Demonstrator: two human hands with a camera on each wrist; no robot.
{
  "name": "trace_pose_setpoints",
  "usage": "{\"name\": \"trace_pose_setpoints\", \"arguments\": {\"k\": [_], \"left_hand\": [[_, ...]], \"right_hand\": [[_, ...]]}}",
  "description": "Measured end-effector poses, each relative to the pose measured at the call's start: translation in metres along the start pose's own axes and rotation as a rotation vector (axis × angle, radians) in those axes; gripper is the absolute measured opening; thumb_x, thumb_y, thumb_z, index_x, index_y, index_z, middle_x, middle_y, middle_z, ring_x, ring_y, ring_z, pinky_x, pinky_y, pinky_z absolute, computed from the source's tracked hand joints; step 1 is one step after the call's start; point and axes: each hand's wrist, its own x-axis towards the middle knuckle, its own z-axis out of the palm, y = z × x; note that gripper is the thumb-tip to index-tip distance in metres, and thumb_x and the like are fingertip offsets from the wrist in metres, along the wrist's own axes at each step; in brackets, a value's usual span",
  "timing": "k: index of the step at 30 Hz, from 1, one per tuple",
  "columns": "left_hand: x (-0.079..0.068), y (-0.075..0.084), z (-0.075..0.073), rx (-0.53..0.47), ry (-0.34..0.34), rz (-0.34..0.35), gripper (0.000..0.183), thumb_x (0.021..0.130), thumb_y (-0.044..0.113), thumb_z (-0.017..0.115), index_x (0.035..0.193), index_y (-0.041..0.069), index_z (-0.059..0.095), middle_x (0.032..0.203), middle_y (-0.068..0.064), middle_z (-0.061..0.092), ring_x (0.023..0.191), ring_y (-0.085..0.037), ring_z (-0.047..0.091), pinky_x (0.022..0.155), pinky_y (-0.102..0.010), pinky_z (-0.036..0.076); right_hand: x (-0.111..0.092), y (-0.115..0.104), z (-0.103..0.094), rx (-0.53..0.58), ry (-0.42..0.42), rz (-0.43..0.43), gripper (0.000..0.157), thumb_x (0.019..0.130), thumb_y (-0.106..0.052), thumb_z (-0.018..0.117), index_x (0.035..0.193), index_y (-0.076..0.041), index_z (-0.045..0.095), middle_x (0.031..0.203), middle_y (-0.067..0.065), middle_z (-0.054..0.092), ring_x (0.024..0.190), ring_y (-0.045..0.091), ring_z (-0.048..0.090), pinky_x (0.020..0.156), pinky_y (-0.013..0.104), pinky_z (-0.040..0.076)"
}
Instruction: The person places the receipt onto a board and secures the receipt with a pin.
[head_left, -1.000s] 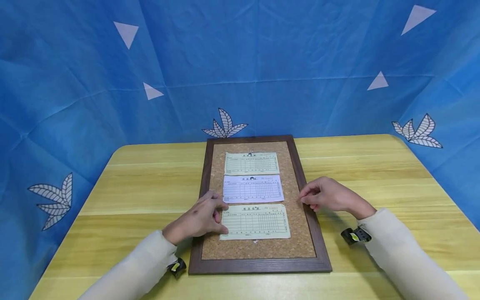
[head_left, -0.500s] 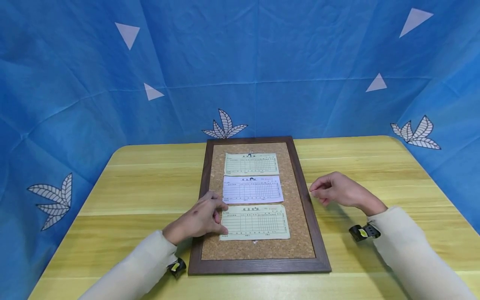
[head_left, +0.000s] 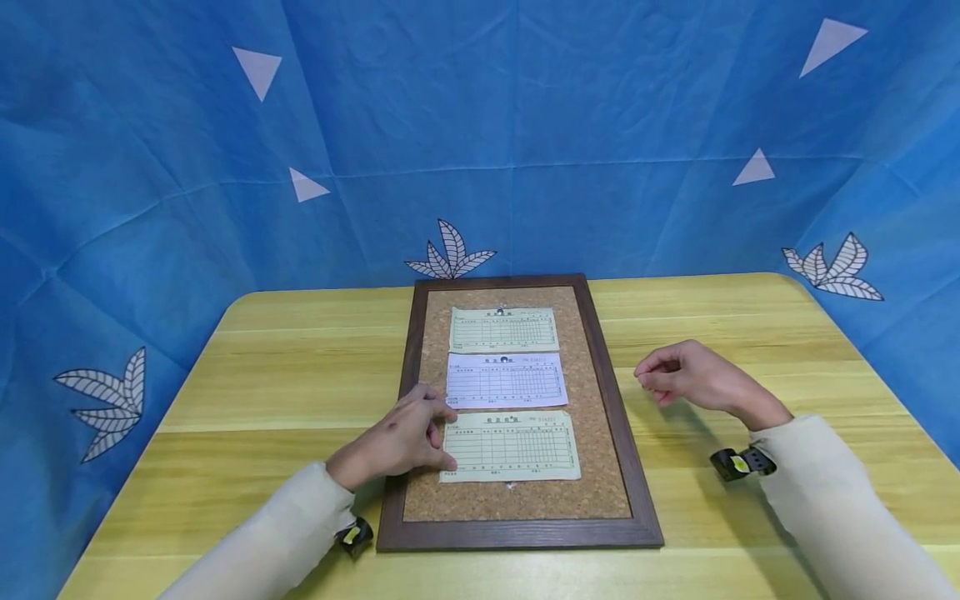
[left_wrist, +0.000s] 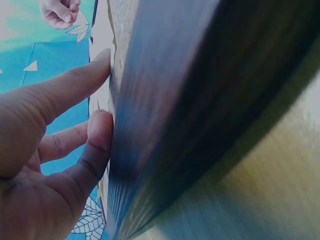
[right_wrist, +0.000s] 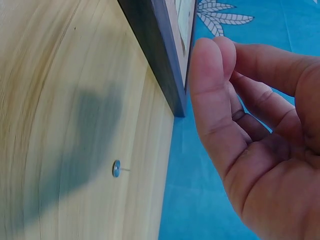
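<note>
A framed corkboard (head_left: 516, 503) lies on the table with a column of three printed slips. The top slip (head_left: 504, 330) is pale green, the middle slip (head_left: 507, 380) white-lilac, the bottom slip (head_left: 513, 447) pale green. Small dark thumbtack heads show at the upper edges of the top two. My left hand (head_left: 405, 435) touches the bottom slip's left edge with thumb and fingertips. My right hand (head_left: 693, 379) is above the table, right of the frame, thumb and index tips together; nothing shows between them. In the right wrist view a thumbtack (right_wrist: 116, 168) lies on the wood.
The wooden table (head_left: 300, 367) extends on both sides of the board. A dark raised frame (head_left: 517, 533) borders the cork. Behind the table hangs a blue cloth (head_left: 570, 108) with white triangles and leaf drawings. Small bits of something shiny are on the cork below the bottom slip.
My right hand has moved away from the board's right edge, to the right over the table. The left hand and the slips stay where they were.
</note>
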Motion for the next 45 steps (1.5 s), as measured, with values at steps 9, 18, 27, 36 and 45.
{"name": "trace_pose_setpoints", "arguments": {"k": [9,18,27,36,45], "left_hand": [[0.0,0.0,-0.001,0.005,-0.009,-0.005,0.049,0.073,0.008,0.09,0.116,-0.003,0.067,0.118,-0.007,0.045,0.076,-0.011,0.05,0.081,-0.034,0.044],[0.0,0.0,0.0,0.01,-0.006,0.006,0.05,0.073,0.008,0.09,0.116,-0.002,0.067,0.118,-0.006,0.046,0.075,-0.01,0.05,0.082,-0.035,0.045],[-0.001,0.0,0.001,-0.003,0.0,-0.004,0.05,0.071,0.007,0.091,0.114,-0.003,0.068,0.117,-0.007,0.045,0.075,-0.011,0.05,0.083,-0.035,0.045],[-0.001,0.001,0.0,-0.005,0.0,0.004,0.049,0.072,0.006,0.09,0.114,-0.004,0.067,0.119,-0.009,0.045,0.073,-0.01,0.051,0.083,-0.035,0.045],[0.0,0.0,0.0,0.001,0.002,0.003,0.048,0.071,0.006,0.091,0.113,-0.003,0.068,0.117,-0.008,0.045,0.074,-0.01,0.05,0.083,-0.035,0.045]], "right_hand": [[-0.003,0.005,-0.008,-0.018,0.036,0.022,0.025,0.101,-0.001,0.052,0.118,0.016,0.06,0.09,0.016,0.066,0.083,0.028,0.068,0.072,0.037,0.058],[-0.004,0.014,-0.015,-0.036,0.054,0.038,0.027,0.102,-0.004,0.053,0.12,0.016,0.059,0.092,0.015,0.066,0.083,0.027,0.068,0.073,0.038,0.058],[-0.003,0.021,-0.021,-0.034,0.073,0.066,0.03,0.104,-0.005,0.052,0.123,0.017,0.057,0.095,0.016,0.067,0.084,0.025,0.068,0.074,0.037,0.058],[-0.003,0.027,-0.027,-0.035,0.087,0.111,0.032,0.104,-0.008,0.053,0.124,0.016,0.056,0.095,0.015,0.067,0.084,0.024,0.068,0.074,0.037,0.058],[-0.002,0.037,-0.03,-0.047,0.095,0.144,0.033,0.103,-0.009,0.055,0.123,0.016,0.056,0.092,0.013,0.067,0.082,0.022,0.067,0.073,0.036,0.057]]}}
